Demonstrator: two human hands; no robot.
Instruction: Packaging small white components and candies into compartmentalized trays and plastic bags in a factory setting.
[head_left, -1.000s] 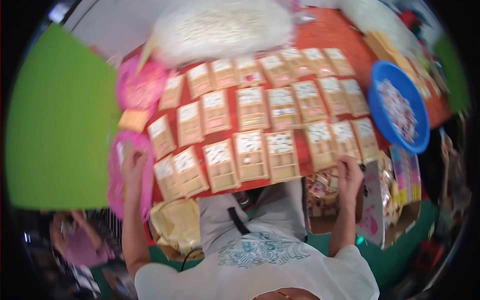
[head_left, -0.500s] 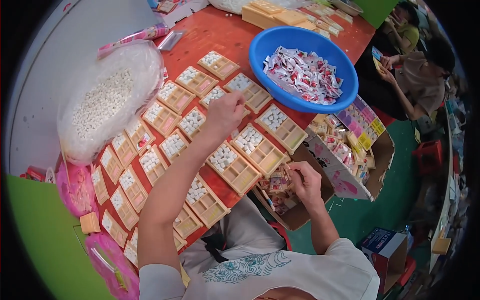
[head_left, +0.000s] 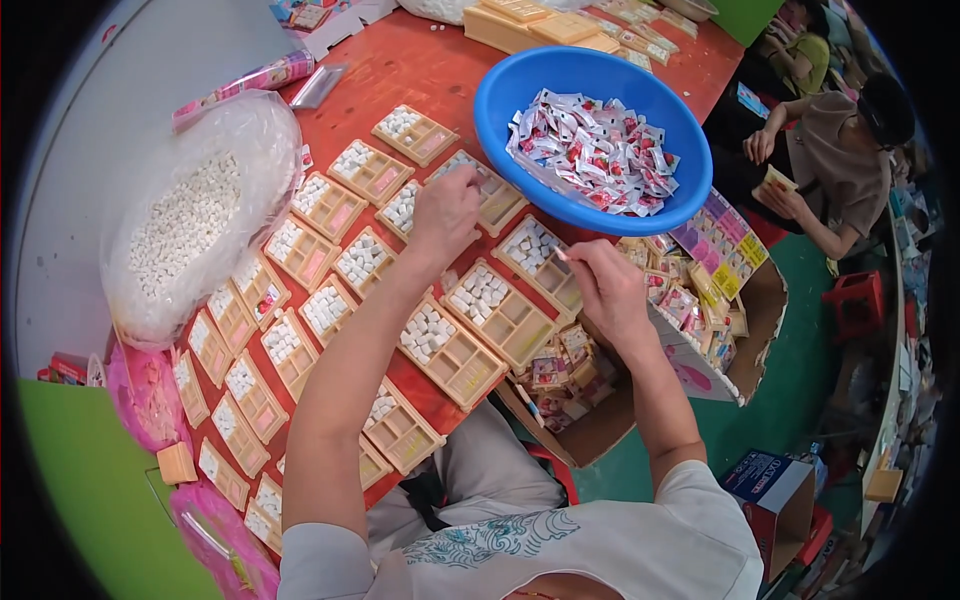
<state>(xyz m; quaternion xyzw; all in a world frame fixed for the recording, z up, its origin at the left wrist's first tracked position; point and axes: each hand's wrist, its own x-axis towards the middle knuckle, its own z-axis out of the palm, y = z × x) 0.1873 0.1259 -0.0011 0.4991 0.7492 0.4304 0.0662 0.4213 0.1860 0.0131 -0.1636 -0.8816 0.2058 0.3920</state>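
While my right hand (head_left: pixel 612 295) hangs at the right side of a pale, wood-coloured tray (head_left: pixel 556 278), its fingers (head_left: pixel 585 262) are pressed together, pinching what looks like a small white piece (head_left: pixel 561 255). That tray lies just left of and partly under my fingertips, near the edge of the red surface (head_left: pixel 390 70). Its long axis slants from upper left to lower right in my view: white cubes (head_left: pixel 528 243) fill the compartment at the far end, and the smaller divided compartments lie at the near end, beside my thumb. My left hand (head_left: pixel 444 215) is across to the upper left, over a neighbouring tray (head_left: pixel 498 205) set on a similar slant, hiding part of its left side. Its fingers (head_left: pixel 468 185) are curled inward, and I cannot tell whether they hold anything or touch what is beneath. For the tray by the edge, then, my right hand is plainly the nearer one. Just beyond both trays stands a blue basin (head_left: pixel 620 78) of red-and-white sachets (head_left: pixel 600 160); well apart to the left, a clear bag (head_left: pixel 270 140) holds more white cubes.
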